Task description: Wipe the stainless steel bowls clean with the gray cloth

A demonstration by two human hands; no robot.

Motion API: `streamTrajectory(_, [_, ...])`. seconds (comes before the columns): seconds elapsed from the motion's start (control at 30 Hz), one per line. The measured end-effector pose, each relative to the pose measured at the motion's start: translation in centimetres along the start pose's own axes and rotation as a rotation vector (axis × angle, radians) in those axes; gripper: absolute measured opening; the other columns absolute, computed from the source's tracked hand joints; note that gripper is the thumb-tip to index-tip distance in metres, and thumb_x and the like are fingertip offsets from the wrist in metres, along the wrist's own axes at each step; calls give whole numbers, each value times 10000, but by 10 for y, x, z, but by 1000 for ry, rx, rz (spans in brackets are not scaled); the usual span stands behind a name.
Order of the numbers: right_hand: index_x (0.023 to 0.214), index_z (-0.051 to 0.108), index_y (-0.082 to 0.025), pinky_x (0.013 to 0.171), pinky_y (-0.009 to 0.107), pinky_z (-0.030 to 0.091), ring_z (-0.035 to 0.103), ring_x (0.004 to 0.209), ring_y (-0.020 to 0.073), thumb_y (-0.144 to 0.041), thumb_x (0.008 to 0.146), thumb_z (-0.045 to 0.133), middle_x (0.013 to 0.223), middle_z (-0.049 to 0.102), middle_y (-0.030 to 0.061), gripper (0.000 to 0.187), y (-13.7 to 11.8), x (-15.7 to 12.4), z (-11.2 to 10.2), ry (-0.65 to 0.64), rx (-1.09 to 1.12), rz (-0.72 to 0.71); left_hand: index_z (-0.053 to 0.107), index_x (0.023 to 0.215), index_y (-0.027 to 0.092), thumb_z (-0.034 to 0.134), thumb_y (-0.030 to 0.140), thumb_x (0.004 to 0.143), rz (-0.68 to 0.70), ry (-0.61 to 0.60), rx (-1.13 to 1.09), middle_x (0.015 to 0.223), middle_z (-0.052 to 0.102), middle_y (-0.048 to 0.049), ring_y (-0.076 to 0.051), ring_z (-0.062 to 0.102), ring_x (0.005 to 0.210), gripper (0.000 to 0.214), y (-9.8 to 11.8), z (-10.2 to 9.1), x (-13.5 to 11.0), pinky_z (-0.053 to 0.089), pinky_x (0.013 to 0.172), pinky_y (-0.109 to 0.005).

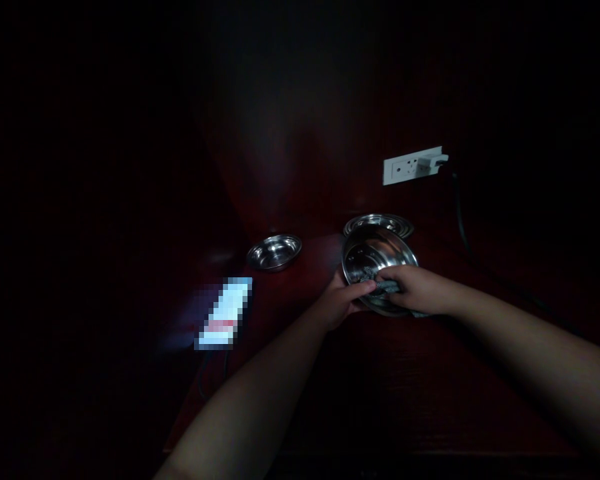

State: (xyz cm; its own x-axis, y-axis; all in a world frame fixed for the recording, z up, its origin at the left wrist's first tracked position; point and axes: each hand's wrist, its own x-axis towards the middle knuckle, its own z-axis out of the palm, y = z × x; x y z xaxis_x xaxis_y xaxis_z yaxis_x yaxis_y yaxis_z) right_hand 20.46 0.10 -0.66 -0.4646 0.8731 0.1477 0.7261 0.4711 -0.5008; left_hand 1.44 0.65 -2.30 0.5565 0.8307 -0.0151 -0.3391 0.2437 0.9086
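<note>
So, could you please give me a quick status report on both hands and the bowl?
Left hand holding bowl, tilted. Right hand gripping cloth inside it. Metal dish just behind.

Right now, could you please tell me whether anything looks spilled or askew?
Nothing clearly stands out. The metal bowl tilts, but the left hand holds it that way while the right hand has a cloth inside it. I see no spill or damage, though darkness could hide some.

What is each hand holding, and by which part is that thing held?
The left hand holds the tilted metal bowl by its near-left rim. The right hand holds a grayish cloth by a bunched part, inside the bowl.
</note>
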Motion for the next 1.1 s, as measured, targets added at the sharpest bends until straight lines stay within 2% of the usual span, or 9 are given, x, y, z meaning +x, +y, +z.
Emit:
streamTrajectory(0.23, [794,598,-175,643,287,428,570,679,168,-150,690,512,748,637,32,137,-5,-1,-1,-27,9,-9,386,1285,275,802,218,595,11,-17,80,1188,578,-96,-251,595,1041,808,2,0,-2,478,884,-465])
streamTrajectory(0.47, [823,608,-165,651,289,424,573,701,176,-139,688,520,780,647,47,163,-5,0,-1,-32,-14,-15,394,1288,249,789,194,576,-11,-6,65,1172,586,-110,-260,603,1005,816,2,-1,0,500,833,-462])
streamTrajectory(0.7, [814,610,-171,700,302,420,586,756,195,-94,664,511,808,654,55,195,-5,1,-3,26,-121,27,411,1264,259,781,187,577,10,-23,55,1183,575,-106,-264,599,1009,784,0,-2,1,497,827,-461])
streamTrajectory(0.9, [808,601,-170,660,294,420,581,715,187,-117,675,514,778,647,50,168,-6,0,-2,1,-70,40,290,1323,282,803,239,581,23,11,69,1203,553,-116,-263,585,1034,903,2,2,-2,479,862,-496])
streamTrajectory(1.1, [796,593,-173,643,284,421,570,685,171,-147,692,515,750,631,36,133,-6,0,-1,-23,-11,6,320,1296,273,817,210,551,34,1,131,1195,552,-110,-247,589,1020,897,2,3,-3,479,868,-469])
